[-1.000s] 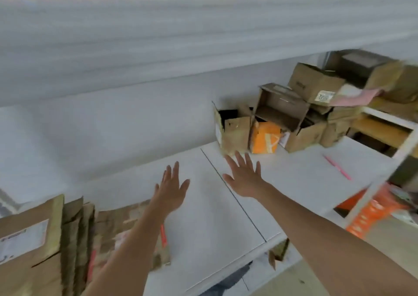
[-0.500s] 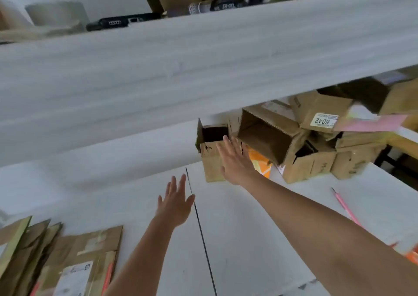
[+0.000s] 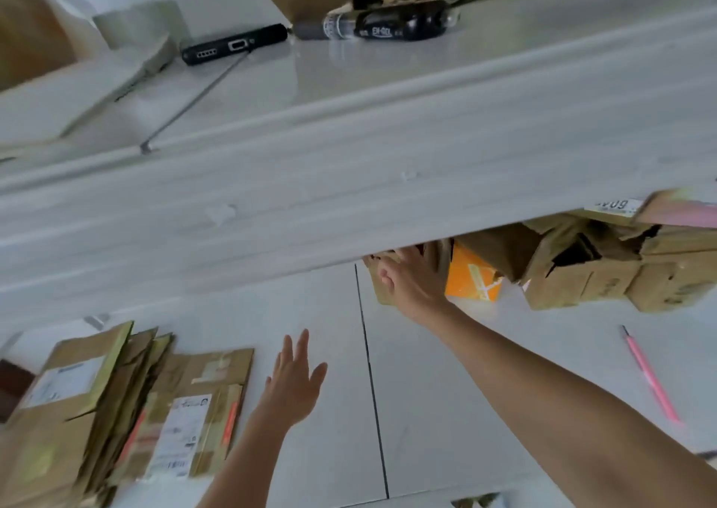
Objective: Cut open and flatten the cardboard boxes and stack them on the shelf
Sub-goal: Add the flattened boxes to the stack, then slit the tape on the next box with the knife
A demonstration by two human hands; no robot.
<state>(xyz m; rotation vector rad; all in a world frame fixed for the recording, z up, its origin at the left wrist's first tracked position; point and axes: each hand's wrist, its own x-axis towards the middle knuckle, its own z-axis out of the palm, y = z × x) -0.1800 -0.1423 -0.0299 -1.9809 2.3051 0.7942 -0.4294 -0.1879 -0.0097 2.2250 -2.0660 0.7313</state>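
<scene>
Right hand lay on a small brown cardboard box at the back of the white shelf, grasp unclear. Left hand hovered spread, holding nothing, beside the flattened brown cardboard stack.

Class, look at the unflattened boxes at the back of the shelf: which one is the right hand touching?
The small brown box at the left end of the cluster, beside the orange box. The right hand rests on it; the others stand farther right, untouched.
</scene>
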